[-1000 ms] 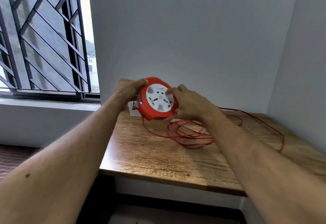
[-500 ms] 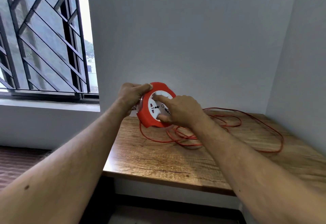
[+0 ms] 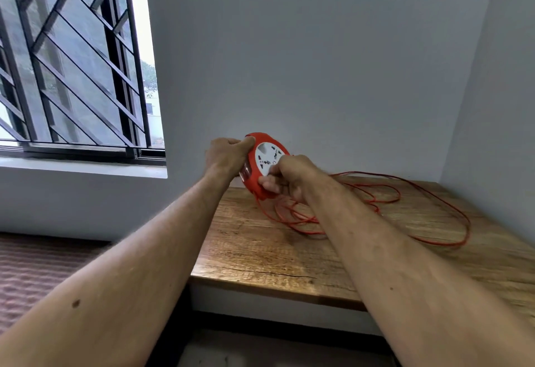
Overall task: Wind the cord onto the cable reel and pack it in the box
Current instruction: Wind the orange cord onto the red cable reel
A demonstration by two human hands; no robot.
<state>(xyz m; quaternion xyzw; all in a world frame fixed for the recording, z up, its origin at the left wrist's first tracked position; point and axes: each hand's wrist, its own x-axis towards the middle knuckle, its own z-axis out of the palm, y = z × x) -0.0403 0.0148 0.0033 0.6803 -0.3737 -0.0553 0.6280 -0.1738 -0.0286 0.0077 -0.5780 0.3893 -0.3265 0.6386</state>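
The cable reel, a single round red drum with a white socket face, is held up in the air above the far left part of the wooden tabletop, close to the grey wall. In the head view, the only one there is, the white face shows a few sockets and a small red mark, but any writing or brand on it is too small to read. The left hand grips the reel's upper left rim, its fingers curled over the back edge and the thumb laid along the top of the red rim. The right hand holds the lower right of the reel, its fingers bent and pinching at the white face and the red edge beneath it. One red cord drops from the underside of the reel and lies on the tabletop in several loose, overlapping loops, the widest loop reaching far out toward the right-hand wall. Both bare forearms reach in from the bottom of the frame. To the left stands one window with a dark diagonal grille, with a pale sill below it.
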